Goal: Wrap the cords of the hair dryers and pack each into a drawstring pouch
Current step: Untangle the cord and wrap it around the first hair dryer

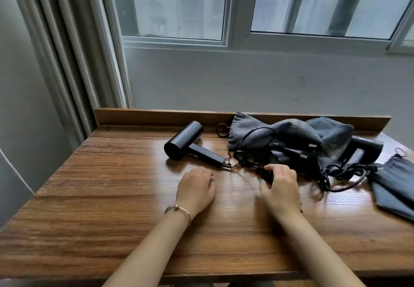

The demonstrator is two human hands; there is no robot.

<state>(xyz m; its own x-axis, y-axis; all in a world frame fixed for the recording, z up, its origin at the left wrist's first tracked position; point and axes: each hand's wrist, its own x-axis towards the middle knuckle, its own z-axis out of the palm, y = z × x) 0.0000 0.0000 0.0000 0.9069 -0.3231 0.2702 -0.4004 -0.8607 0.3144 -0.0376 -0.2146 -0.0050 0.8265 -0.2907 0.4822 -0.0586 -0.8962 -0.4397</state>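
Gathering the cord [251,163] near the tabletop's far edge, the right hand [280,185] pinches it while the left hand [196,185] lies loosely curled, holding nothing; winding it around the hair dryer [190,144] seems next.

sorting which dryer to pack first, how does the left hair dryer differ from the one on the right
The left hair dryer lies fully exposed on the bare table; the right hair dryer is partly buried under the grey pouches. The left one's cord is in the right hand; the right one's cord lies loose, untouched. Both are black, with cords unwrapped.
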